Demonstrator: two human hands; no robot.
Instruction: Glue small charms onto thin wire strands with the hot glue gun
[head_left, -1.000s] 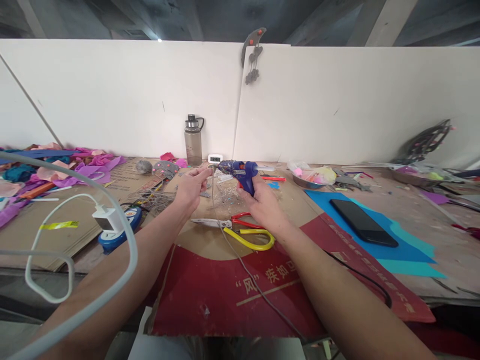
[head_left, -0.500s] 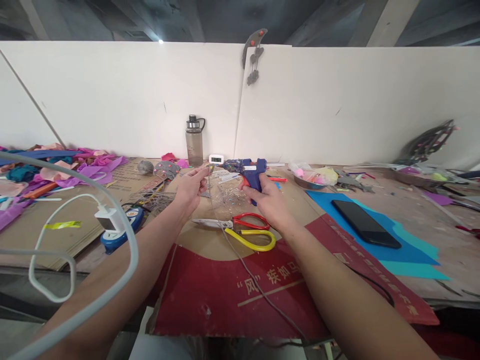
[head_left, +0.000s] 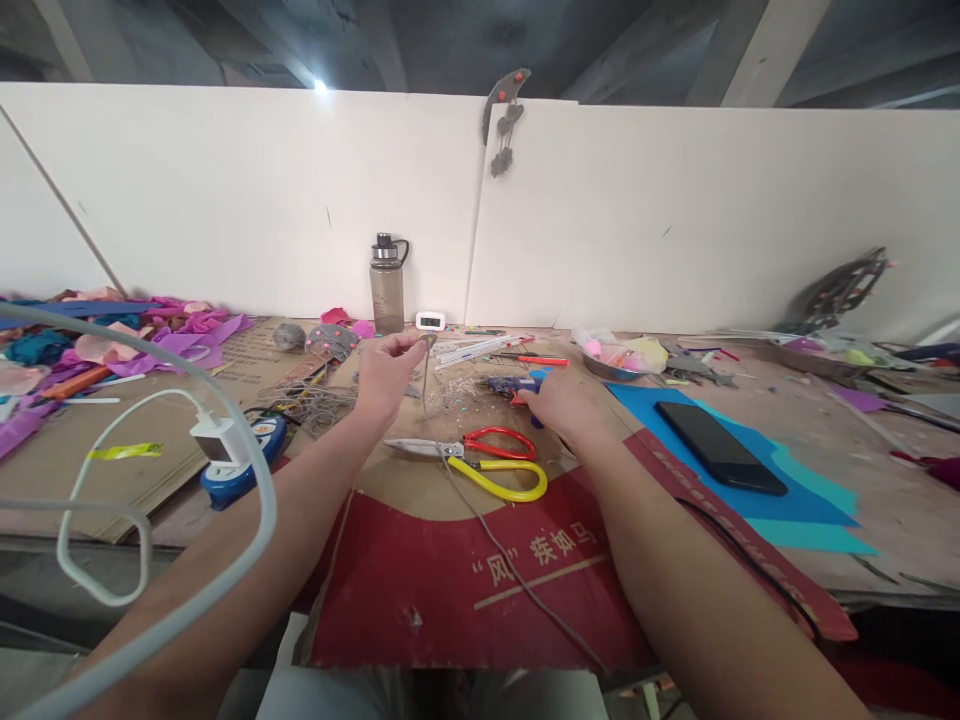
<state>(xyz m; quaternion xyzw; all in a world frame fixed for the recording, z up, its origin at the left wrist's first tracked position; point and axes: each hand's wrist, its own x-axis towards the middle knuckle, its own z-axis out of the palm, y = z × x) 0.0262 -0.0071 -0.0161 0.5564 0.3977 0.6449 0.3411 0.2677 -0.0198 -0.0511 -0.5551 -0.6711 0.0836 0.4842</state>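
My left hand [head_left: 390, 375] pinches the upper end of a thin grey cord [head_left: 480, 515], with a small brownish bit at the fingertips. The cord runs down across the scissors and over the red part of the cardboard. Lower and to the right, my right hand [head_left: 566, 400] is closed around a blue glue gun [head_left: 510, 384], whose nozzle points left, close to the cardboard. Much of the gun is hidden by the hand. Between my forearms lie scissors [head_left: 480, 462] with one red and one yellow handle, blades to the left.
A cardboard sheet [head_left: 420, 620] covers the table in front of me. A bottle [head_left: 387, 290] and small digital clock [head_left: 430, 321] stand behind. A phone [head_left: 720, 447] lies right on blue sheets; a white cable [head_left: 262, 500] loops at left beside a blue power strip [head_left: 247, 470].
My right hand has lowered the glue gun from beside the left fingertips to the cardboard, moving slightly right. My left hand keeps its pinch on the cord.
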